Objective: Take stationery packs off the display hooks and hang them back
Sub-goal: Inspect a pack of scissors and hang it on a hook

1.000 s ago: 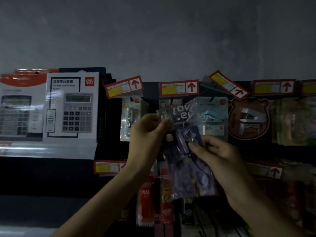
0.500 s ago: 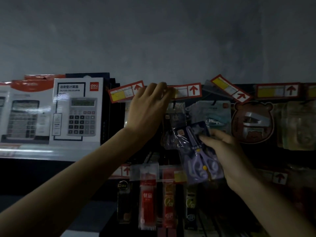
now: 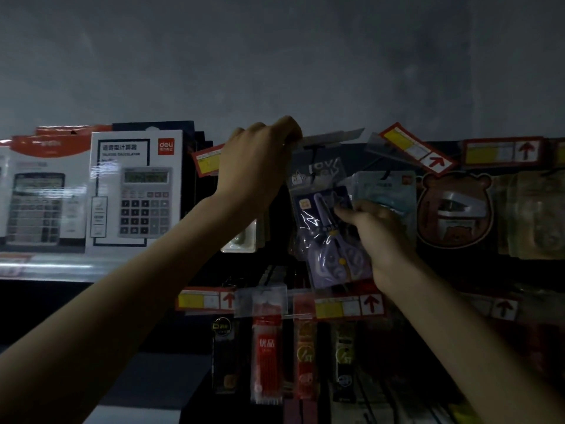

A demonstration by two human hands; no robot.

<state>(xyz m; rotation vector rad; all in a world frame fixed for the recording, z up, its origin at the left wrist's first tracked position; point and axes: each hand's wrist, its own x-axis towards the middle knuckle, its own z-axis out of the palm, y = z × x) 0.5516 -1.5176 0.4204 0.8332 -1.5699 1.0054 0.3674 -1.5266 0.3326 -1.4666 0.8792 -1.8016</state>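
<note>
Right grip (image 3: 377, 237) pinches scissors pack (image 3: 321, 249) — left grip (image 3: 256, 166) flipped tag (image 3: 333, 138) up.

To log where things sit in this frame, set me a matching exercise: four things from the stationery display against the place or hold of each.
Things:
1. scissors pack
2. price tag
3. white calculator box
4. red refill pack

Places:
A. hanging in the lower row
B. flipped up by the left hand
C. standing on the shelf at the left
D. gripped in the right hand

Pairs: 1-D, 2-B, 3-C, 4-A
</note>
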